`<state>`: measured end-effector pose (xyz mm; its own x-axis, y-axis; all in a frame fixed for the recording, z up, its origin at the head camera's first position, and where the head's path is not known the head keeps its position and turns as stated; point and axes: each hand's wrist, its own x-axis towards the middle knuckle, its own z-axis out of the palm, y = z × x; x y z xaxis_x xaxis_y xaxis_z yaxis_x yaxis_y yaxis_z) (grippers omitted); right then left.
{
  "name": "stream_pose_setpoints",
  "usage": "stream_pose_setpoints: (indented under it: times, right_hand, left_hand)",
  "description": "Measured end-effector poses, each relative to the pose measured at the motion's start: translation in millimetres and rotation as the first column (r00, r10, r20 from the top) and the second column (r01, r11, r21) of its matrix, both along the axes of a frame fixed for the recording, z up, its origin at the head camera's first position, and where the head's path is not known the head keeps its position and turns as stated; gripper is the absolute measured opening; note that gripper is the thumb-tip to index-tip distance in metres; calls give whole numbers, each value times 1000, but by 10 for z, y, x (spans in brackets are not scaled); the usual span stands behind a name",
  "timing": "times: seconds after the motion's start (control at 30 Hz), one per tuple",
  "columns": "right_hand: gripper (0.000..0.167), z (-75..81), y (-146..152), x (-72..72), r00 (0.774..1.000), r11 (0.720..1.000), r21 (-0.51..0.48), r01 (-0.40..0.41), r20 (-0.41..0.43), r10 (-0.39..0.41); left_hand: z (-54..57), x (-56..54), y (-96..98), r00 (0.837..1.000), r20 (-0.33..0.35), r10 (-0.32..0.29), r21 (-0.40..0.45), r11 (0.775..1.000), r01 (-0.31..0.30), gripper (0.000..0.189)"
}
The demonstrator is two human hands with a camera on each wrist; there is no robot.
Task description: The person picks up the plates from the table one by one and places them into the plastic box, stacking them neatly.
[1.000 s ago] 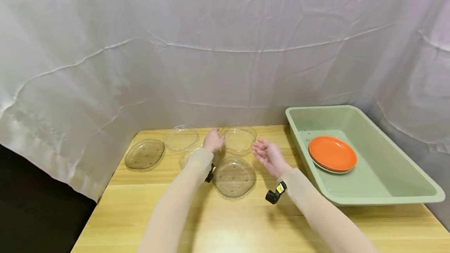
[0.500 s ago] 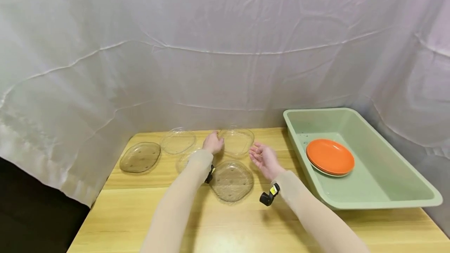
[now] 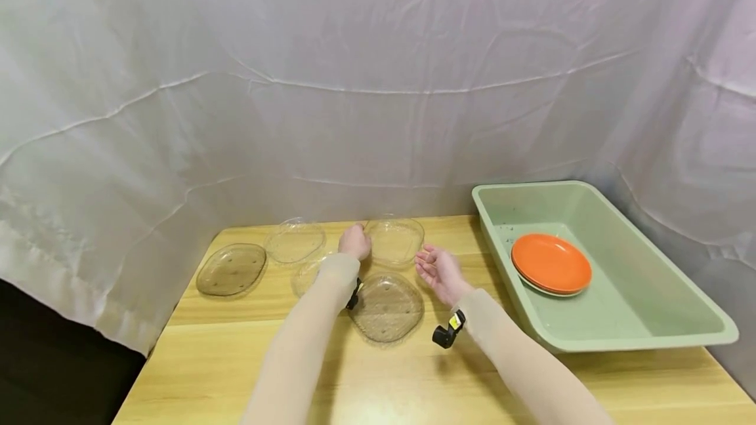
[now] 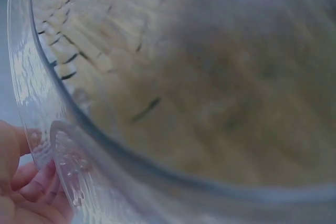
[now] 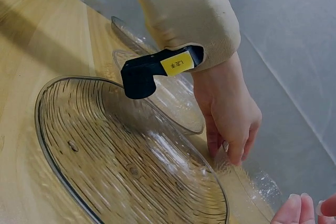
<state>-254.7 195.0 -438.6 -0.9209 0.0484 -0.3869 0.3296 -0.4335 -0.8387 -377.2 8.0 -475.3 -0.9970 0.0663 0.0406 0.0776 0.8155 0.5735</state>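
My left hand (image 3: pixel 355 242) pinches the left rim of a clear textured glass plate (image 3: pixel 397 241) at the back of the table. The left wrist view has its thumb and fingers (image 4: pixel 37 187) at a clear rim. Close to that plate's right edge is my right hand (image 3: pixel 441 273), palm turned inward, fingers loosely bent and holding nothing. Nearer me lies a brown-tinted glass plate (image 3: pixel 386 310), between the two wrists. A second clear plate (image 3: pixel 295 241) sits farther left. Another clear plate (image 3: pixel 304 275) is partly hidden by my left forearm.
At the far left lies another brown-tinted plate (image 3: pixel 231 270). A green tub (image 3: pixel 638 307) stands on the right, with a stack topped by an orange plate (image 3: pixel 551 263) inside. A grey curtain (image 3: pixel 366 136) hangs behind the wooden table (image 3: pixel 195 372).
The view has shifted slightly, so everything sits a little lower and farther left. My left fingers have curled more at the clear plate's rim. The plates keep their places.
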Motion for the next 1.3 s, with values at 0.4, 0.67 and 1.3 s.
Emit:
stream_pose_setpoints:
  times: [0.4,0.67,1.3]
  right_hand:
    - [62,4,76,-7,1000,1000,-29,-13,3,13]
    - [63,37,104,11,1000,999,-35,-6,11,7]
    - [54,56,189,98,999,989,144,31,-49,-24]
  left_hand:
    - [129,3,-3,998,69,1,36,999,-4,29]
    - [284,115,0,990,136,-20,116,993,4,44]
    - [528,357,-205,967,197,-160,549,835,26,53]
